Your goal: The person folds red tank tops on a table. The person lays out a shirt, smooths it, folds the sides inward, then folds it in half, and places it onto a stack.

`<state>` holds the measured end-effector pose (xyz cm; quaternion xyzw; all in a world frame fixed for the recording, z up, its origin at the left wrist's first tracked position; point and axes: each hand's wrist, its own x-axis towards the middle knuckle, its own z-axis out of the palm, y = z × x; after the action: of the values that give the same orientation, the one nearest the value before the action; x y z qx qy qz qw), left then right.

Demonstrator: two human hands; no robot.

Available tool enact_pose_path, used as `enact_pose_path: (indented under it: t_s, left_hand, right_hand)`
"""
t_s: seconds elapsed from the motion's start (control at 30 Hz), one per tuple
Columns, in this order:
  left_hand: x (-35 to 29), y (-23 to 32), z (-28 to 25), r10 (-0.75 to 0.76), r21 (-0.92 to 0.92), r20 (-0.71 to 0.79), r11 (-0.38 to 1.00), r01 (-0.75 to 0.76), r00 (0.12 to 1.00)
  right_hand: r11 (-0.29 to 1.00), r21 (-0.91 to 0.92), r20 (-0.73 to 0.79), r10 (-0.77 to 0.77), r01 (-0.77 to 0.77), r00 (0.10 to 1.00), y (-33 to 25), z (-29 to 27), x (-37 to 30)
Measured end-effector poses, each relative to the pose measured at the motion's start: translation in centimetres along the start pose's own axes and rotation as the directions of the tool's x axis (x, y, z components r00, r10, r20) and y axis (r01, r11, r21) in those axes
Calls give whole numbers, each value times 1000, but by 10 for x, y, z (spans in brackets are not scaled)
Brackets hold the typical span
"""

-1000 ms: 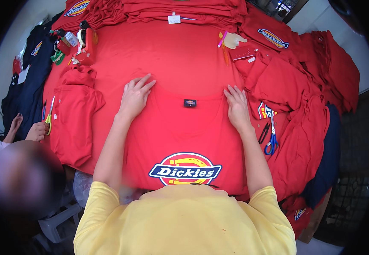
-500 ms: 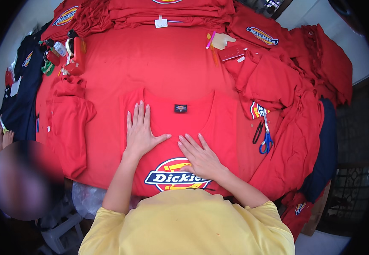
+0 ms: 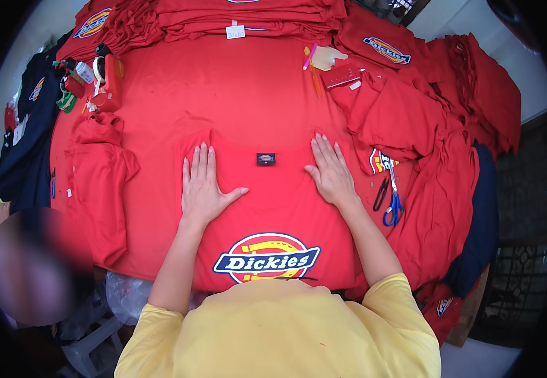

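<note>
A red sleeveless shirt (image 3: pixel 273 211) lies spread out in front of me, its neckline toward the far side. A dark neck label (image 3: pixel 266 159) shows inside the neckline, and an oval printed emblem (image 3: pixel 267 258) covers the chest near my body. My left hand (image 3: pixel 204 189) rests flat on the shirt's left shoulder side, fingers stretched and thumb spread inward. On the right shoulder strap my right hand (image 3: pixel 332 173) also lies flat, fingers extended. Neither hand grips anything. The shirt's lower part is hidden by my torso.
Blue-handled scissors (image 3: pixel 393 205) and a black thread snipper (image 3: pixel 380 194) lie right of the shirt. Piled red garments (image 3: pixel 406 113) line the right and far sides. A tape dispenser (image 3: pixel 111 82) stands far left, beside a crumpled red garment (image 3: pixel 100 189). Another person is at the left.
My right hand has moved from the middle of the chest outward and away to the right shoulder strap, uncovering the emblem. My left hand stays nearly in place.
</note>
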<state>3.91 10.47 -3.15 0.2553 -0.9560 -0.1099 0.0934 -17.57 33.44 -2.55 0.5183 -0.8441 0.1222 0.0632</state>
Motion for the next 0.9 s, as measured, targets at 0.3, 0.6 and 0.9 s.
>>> enact_pose_path:
  t_s: [0.3, 0.6, 0.9]
  left_hand:
    - [6, 1, -4, -25, 56, 17, 998, 24, 1000]
    - [-88, -50, -17, -27, -71, 0, 997, 27, 1000]
    - [2, -95, -22, -327, -384, -185, 892, 238, 927]
  right_hand:
    - [998, -16, -94, 59, -61, 994, 10, 5, 0]
    - [982, -81, -67, 165, -170, 984, -54, -4, -100]
    - [643, 371, -107, 746, -670, 657, 31, -5, -16]
